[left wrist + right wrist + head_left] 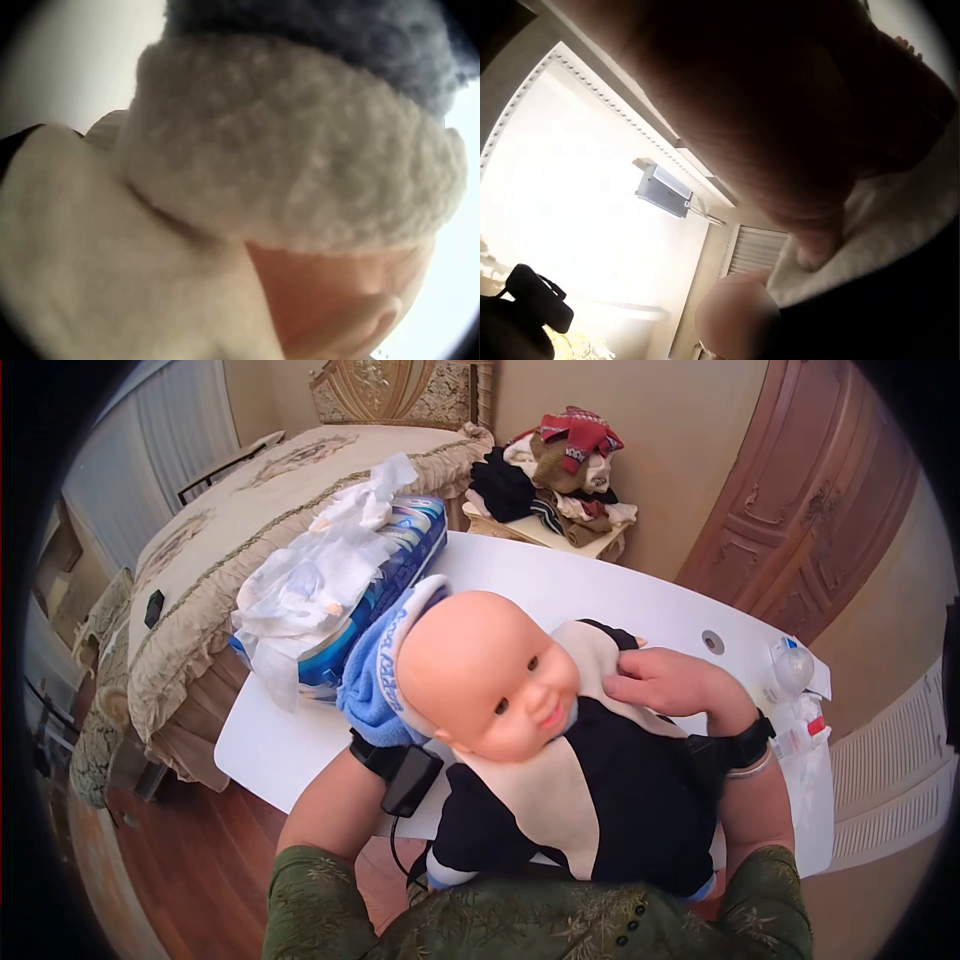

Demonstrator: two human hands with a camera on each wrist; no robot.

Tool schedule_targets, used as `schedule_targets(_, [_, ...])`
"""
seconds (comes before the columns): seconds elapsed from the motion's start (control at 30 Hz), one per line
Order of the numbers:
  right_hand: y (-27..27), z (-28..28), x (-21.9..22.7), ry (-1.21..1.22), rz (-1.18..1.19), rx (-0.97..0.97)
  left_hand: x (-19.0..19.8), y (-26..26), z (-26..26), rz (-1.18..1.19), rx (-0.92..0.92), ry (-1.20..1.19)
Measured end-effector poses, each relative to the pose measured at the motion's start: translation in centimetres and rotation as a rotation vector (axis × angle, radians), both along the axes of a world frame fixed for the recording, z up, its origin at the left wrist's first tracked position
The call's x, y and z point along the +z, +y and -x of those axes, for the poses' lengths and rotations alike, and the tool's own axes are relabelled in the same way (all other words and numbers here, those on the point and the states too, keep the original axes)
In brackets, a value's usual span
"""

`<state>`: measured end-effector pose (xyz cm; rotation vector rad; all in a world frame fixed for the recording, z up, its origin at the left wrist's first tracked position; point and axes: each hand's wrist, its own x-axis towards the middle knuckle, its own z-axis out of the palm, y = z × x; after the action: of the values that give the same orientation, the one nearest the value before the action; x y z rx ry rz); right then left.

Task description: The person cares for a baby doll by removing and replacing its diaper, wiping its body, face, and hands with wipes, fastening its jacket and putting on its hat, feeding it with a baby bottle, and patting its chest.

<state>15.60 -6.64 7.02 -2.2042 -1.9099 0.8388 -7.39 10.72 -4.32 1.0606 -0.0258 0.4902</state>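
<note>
A bald baby doll (490, 670) in a black and cream outfit (640, 790) lies face up, tilted, against the person's front. Its blue hood (375, 680) with a white lettered edge is behind the head, not over it. My right hand (665, 680) is at the cream collar by the doll's shoulder, with fingers and thumb pinching the cloth. In the right wrist view the thumb (817, 244) presses on that cream cloth. My left hand is hidden behind the doll's head and hood; only its wrist shows. The left wrist view has the fluffy white hood edge (300, 150) close up, above the doll's ear (360, 322).
On the white table (540, 565) a blue diaper pack (410, 545) stands at the left, with white diapers (310, 580) on top. A clear bottle (793, 665) sits at the right edge. Folded clothes (560, 475) are piled on a stand behind, beside a bed (240, 490).
</note>
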Motion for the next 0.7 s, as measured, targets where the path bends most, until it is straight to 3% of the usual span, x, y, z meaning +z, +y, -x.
schedule_targets(0.13, [1.2, -1.5, 3.4, -0.065, -0.027, 0.113, 2.5, 0.7, 0.1, -0.203, -0.133, -0.008])
schedule_targets(0.2, [3.5, -1.7, 4.4, 0.166, -0.149, 0.040, 3.4, 0.1, -0.3, 0.237, -0.419, -0.022])
schedule_targets(0.23, [5.0, -1.4, 4.2, 0.307, -0.249, 0.064, 4.5, -0.7, 0.0, 0.230, -0.415, -0.030])
schedule_targets(0.27, [6.6, -0.9, 3.7, 0.448, -0.348, 0.090, 6.0, -1.9, 0.6, 0.069, -0.255, -0.055])
schedule_targets(0.3, [8.2, -0.3, 3.3, 0.459, -0.349, 0.119, 6.9, -2.5, 0.9, -0.089, -0.091, -0.080])
schedule_targets(0.33, [9.6, 0.4, 3.0, 0.471, -0.349, 0.148, 7.4, -2.4, 0.7, -0.095, -0.083, -0.088])
schedule_targets(0.37, [10.7, 1.2, 2.9, 0.466, -0.349, 0.157, 7.8, -2.3, 0.4, -0.215, -0.153, -0.115])
schedule_targets(0.43, [12.3, 2.4, 2.4, 0.349, -0.455, 0.449, 8.0, -2.2, -0.1, -0.330, -0.218, -0.136])
schedule_targets(0.53, [13.5, 2.8, 2.2, 0.491, -0.365, 0.440, 7.7, -2.2, -1.7, -0.231, -0.396, -0.215])
schedule_targets(0.63, [13.4, 2.6, 2.2, 0.378, -0.411, 0.466, 7.4, -2.4, -3.3, -0.137, -0.578, -0.299])
schedule_targets(0.7, [12.7, 2.4, 2.2, 0.444, -0.416, 0.449, 7.3, -2.5, -4.0, -0.071, -0.699, -0.355])
